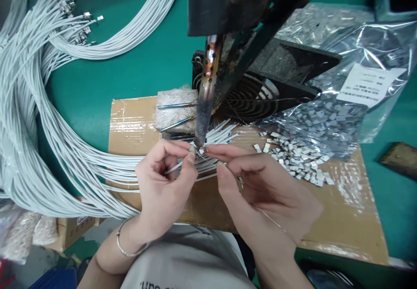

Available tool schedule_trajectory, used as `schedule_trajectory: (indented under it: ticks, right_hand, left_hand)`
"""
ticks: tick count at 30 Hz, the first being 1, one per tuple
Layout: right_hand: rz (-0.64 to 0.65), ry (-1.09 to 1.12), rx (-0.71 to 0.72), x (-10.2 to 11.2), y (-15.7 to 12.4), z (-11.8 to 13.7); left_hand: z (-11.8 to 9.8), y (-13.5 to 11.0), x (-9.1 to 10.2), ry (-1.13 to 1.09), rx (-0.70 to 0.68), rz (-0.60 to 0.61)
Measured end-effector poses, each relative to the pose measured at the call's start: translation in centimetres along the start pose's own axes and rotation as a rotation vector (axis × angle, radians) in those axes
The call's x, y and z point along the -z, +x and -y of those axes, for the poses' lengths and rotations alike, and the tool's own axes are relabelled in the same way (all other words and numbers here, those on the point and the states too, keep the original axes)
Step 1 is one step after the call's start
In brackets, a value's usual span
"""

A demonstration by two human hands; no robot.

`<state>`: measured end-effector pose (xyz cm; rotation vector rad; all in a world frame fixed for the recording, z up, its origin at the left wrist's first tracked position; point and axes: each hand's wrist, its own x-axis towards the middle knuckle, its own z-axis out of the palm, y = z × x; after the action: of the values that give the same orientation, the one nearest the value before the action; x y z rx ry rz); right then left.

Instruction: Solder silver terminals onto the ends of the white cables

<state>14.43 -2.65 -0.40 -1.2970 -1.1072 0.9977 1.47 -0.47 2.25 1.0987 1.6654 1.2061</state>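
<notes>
My left hand (167, 189) is closed in a pinch on a white wire (173, 168), its end held right beneath the tip of a soldering iron (206, 93). The iron points down from a dark mount (224, 4), its barrel heat-stained. Between the fingers of my right hand (263, 189) runs a thin solder wire (275, 221), crossing the palm and leading toward the iron's tip. A small metal piece (202, 151) shows at the tip, partly hidden by the fingertips. More white wires (221, 135) lie under and behind both hands.
A cardboard sheet (130, 119) covers the green table (87, 89). Loose metal tabs (302, 156) spill beside a plastic bag (384, 41). A black fan (254, 96) stands behind the iron, next to a wrapped block (176, 100). Big white cable bundles (19, 119) fill the left.
</notes>
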Motion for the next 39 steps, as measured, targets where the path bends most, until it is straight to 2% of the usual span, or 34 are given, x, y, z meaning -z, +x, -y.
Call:
schedule_trajectory:
  ticks: [11,39]
  right_hand:
    - [-0.04,-0.006,-0.009,-0.56,0.47,0.54]
    - [-0.01,0.038,0.09,-0.23,0.5,0.11]
  left_hand:
    - [-0.31,0.46,-0.12,-0.043,0.018,-0.009]
    - [0.03,0.43,0.11,-0.102,-0.023,-0.007]
